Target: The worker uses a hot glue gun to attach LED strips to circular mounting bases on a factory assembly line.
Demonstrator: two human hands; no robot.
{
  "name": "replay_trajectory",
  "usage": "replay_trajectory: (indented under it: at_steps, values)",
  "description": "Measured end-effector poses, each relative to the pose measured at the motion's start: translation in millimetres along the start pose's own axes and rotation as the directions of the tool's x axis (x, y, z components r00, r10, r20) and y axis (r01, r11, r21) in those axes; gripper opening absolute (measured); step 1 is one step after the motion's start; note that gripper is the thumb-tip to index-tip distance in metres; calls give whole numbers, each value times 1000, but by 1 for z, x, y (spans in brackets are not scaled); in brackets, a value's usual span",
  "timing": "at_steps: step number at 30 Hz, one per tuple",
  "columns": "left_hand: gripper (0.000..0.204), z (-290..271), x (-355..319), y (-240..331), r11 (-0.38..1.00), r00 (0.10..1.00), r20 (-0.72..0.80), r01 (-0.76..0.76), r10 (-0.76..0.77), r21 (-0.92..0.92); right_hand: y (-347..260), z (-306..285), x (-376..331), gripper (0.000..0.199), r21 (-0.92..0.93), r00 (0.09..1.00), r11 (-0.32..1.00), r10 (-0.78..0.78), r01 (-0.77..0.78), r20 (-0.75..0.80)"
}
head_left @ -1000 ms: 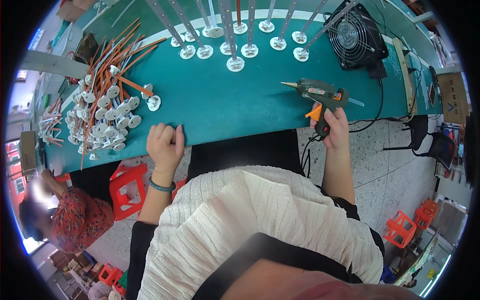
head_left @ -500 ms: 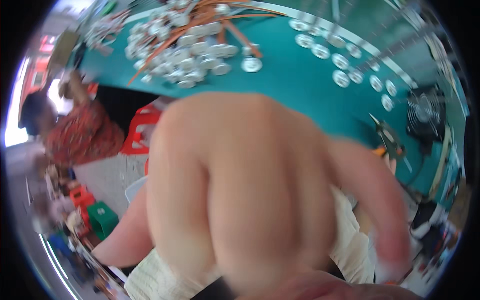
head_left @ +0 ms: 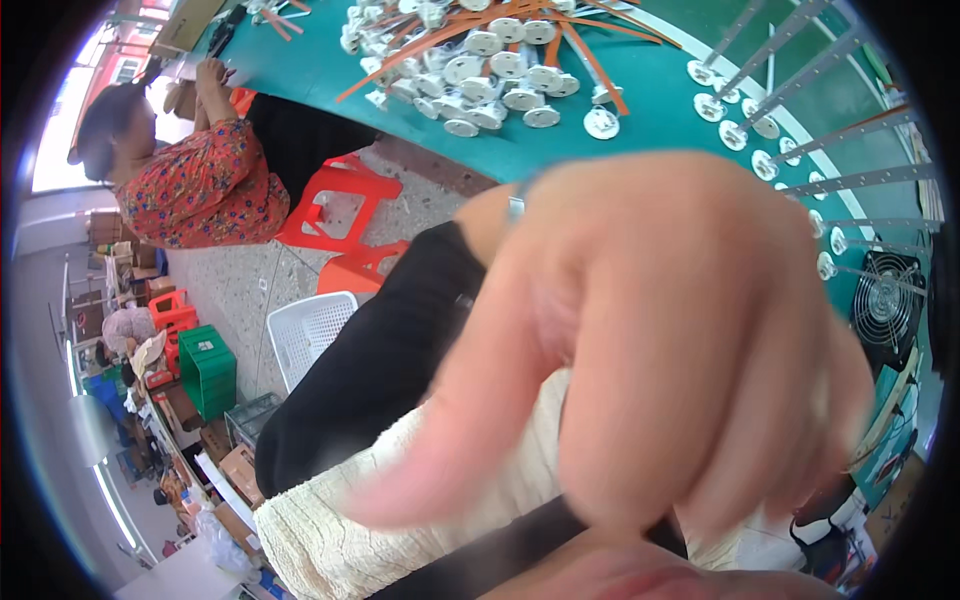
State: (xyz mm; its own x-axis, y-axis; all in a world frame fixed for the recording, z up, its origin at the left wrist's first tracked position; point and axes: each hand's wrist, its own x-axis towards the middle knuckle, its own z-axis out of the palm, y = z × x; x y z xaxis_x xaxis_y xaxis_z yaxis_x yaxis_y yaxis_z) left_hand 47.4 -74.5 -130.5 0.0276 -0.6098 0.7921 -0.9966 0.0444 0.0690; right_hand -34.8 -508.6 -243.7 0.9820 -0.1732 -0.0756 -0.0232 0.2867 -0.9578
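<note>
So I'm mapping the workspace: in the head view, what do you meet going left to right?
Person in a floral top → green crates → white basket → blurred hand close to the camera → black fan.

A second ago my left hand lay on the teal-topped desk [head_left: 640, 120]. Now a hand [head_left: 650, 340], probably that left one, is raised close before the camera, blurred, its fingers [head_left: 440, 450] spread downward, and my view has swung left.
</note>
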Motion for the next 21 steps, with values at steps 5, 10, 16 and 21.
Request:
replay_trajectory:
  at_steps: [5,10,16,21]
  values:
    - [14,-61,36,-32,664,676,-71,734,-733,142,4,-13,1,37,-45,997,998,-35,32,-75]
    - [25,-66,-91,-95,49,284,-96,463,-954,885,3,-15,2,39,-40,1000,999,26,-26,-3]
    - [22,-79,-75,-107,89,198,-39,596,-979,798,4,-10,-2,34,-61,998,998,-7,3,-62]
    - [26,-107,-98,-109,201,320,-21,642,-947,740,3,-9,1,34,-51,999,999,3,-5,-39]
